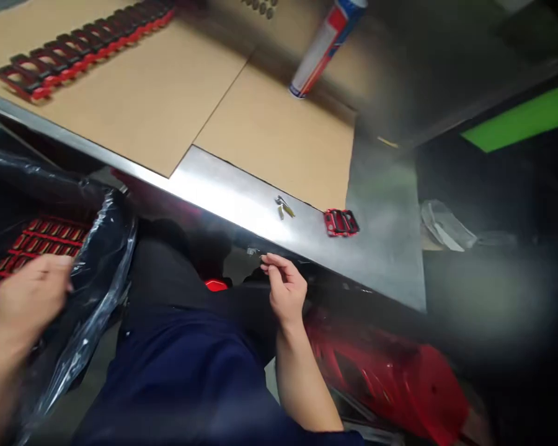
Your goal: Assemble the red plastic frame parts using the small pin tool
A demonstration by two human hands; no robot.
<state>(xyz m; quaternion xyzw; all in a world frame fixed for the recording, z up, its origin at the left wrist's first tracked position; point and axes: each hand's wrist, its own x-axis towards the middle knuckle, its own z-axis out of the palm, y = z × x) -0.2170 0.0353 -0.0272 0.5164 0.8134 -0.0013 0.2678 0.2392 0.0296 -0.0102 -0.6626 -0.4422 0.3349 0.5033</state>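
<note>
My right hand (284,288) hangs just below the steel table edge (242,207), fingers pinched on a small metal piece (253,251). My left hand (30,297) is blurred, curled at the rim of a black plastic bag (100,248) that lines a box of red pedals (32,241). One red pedal (340,222) lies on the steel near the edge, with a few small metal bits (283,207) to its left.
Cardboard sheets (167,105) cover the table top. A row of red pedals (84,46) runs along the far left. A white spray can (323,46) stands at the back. Red parts (390,378) lie low on the right. My dark-trousered legs (186,359) fill the foreground.
</note>
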